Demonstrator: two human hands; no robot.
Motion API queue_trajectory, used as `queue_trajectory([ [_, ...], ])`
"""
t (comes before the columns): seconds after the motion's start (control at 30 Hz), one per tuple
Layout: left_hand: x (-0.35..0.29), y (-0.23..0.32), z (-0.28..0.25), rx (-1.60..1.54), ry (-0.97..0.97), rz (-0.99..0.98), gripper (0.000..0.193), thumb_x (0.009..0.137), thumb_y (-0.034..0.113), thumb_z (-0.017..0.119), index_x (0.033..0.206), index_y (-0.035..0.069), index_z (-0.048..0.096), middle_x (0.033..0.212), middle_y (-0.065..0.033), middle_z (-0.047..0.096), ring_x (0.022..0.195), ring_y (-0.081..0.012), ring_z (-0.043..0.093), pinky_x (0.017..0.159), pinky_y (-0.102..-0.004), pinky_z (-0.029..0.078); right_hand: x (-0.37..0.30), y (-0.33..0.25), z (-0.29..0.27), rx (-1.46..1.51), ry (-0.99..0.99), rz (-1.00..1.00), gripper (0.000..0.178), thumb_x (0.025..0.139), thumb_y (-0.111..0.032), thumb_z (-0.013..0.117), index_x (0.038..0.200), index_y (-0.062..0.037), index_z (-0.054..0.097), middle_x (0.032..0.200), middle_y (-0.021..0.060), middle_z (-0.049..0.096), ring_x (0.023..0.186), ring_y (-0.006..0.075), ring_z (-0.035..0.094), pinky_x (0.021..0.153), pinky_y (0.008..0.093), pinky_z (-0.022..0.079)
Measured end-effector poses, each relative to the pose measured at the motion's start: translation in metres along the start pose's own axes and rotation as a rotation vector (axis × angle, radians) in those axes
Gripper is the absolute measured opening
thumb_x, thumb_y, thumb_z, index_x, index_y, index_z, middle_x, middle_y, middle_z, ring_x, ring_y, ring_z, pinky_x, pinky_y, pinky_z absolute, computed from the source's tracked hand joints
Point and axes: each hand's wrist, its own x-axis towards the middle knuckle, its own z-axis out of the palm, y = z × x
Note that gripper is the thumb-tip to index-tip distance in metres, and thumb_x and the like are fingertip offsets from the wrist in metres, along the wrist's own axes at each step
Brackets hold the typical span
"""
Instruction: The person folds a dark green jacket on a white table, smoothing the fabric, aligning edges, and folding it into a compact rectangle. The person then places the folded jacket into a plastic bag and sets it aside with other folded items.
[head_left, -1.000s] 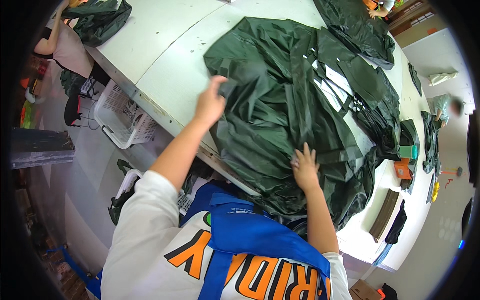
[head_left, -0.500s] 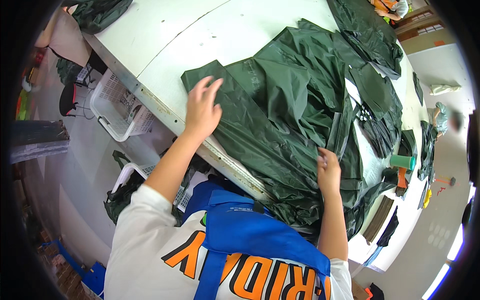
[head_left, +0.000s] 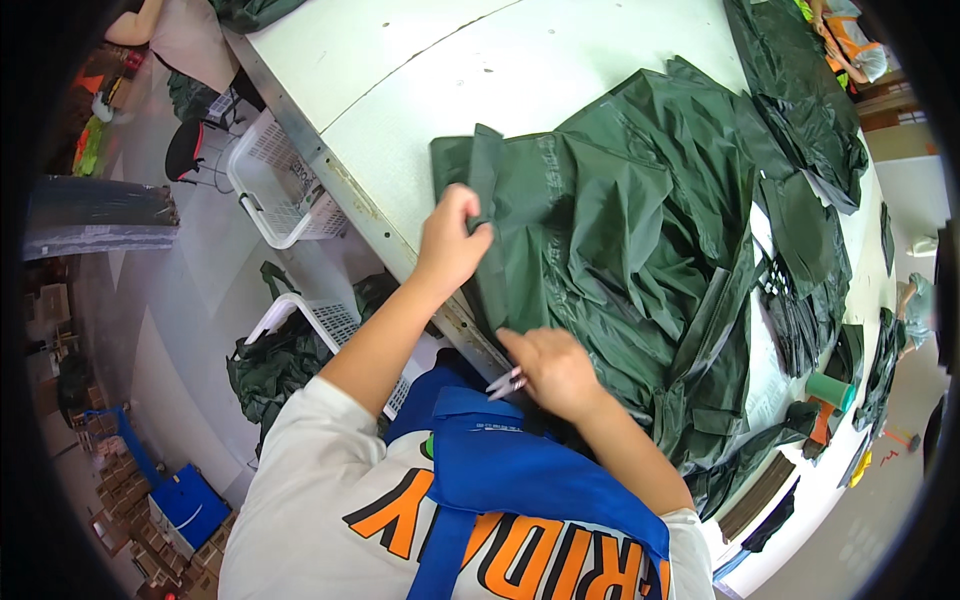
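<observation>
A dark green coated-fabric garment (head_left: 620,200) lies crumpled over the near part of the white table (head_left: 400,60). At its left side, my left hand (head_left: 455,245) is closed on a folded strip of the fabric. That strip stands up a little from the rest and runs down toward the table's edge. My right hand (head_left: 556,370) is closed around a small pair of thread snips (head_left: 507,384), their blades pointing left, away from the fabric. The fingertips of this hand touch the lower end of the strip by the table edge.
White plastic baskets (head_left: 285,238) stand on the floor at the left, one heaped with dark green fabric (head_left: 270,385). More green pieces (head_left: 805,235) and a green cylinder (head_left: 830,391) lie toward the right. A co-worker (head_left: 850,40) is at the far right, another person (head_left: 190,45) at the far left.
My left hand has closed on the fabric's left edge, which is now folded over. My right hand has moved left to the near table edge, and the snips now show in it.
</observation>
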Motion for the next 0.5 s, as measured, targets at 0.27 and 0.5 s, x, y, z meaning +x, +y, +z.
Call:
queue_trajectory([
  [0.27, -0.051, -0.102, -0.084, -0.147, 0.511, -0.474, 0.085, 0.071, 0.0, 0.062, 0.144, 0.003, 0.018, 0.137, -0.0214, 0.03, 0.129, -0.0329, 0.032, 0.107, -0.0417, 0.031, -0.028, 0.015, -0.005, 0.224, -0.459, 0.19, 0.032, 0.077, -0.01, 0.065, 0.109, -0.0071, 0.063, 0.091, 0.0129, 0.064, 0.089, 0.0333, 0.062, 0.076, 0.0421, 0.05],
  [0.5, 0.079, -0.011, -0.028, 0.265, 0.026, 0.151, 0.07, 0.08, 0.02, 0.067, 0.139, -0.002, 0.035, 0.141, -0.0233, 0.038, 0.133, -0.0369, 0.036, 0.111, -0.0407, 0.029, -0.022, 0.087, -0.071, 0.167, 0.388, 0.527, 0.021, 0.088, -0.001, 0.058, 0.108, -0.003, 0.062, 0.095, 0.0141, 0.064, 0.087, 0.0266, 0.063, 0.077, 0.0329, 0.049],
])
